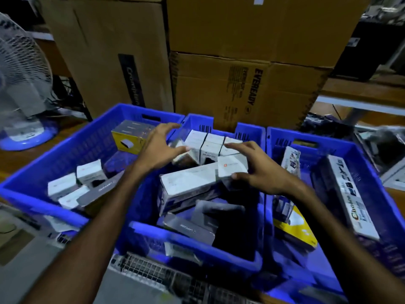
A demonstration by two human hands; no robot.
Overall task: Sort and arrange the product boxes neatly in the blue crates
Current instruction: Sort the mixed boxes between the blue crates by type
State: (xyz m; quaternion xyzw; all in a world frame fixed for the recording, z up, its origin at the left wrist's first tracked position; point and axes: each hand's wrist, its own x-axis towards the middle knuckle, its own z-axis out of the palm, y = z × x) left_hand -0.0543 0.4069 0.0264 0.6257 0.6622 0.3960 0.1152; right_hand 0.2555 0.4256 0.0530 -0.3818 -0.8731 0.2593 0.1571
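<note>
Over the middle blue plastic crate (192,234), a person's two hands work among white cardboard product boxes (213,142) stacked at its far end. Right hand (257,172) pinches a small white box with a red logo (232,168) between thumb and fingers; left hand (158,148) hovers spread wide, fingertips touching the stack. Flanking blue crates (43,172) hold more boxes.

A brown wooden table (19,156) carries three blue crates side by side: the left crate (65,154), the middle crate (197,242) and the right crate (372,172) (walls touching or nearly so). A white fan (24,84) on a blue base stands at far left, and stacked cardboard cartons (241,91) stand just behind the crates.
</note>
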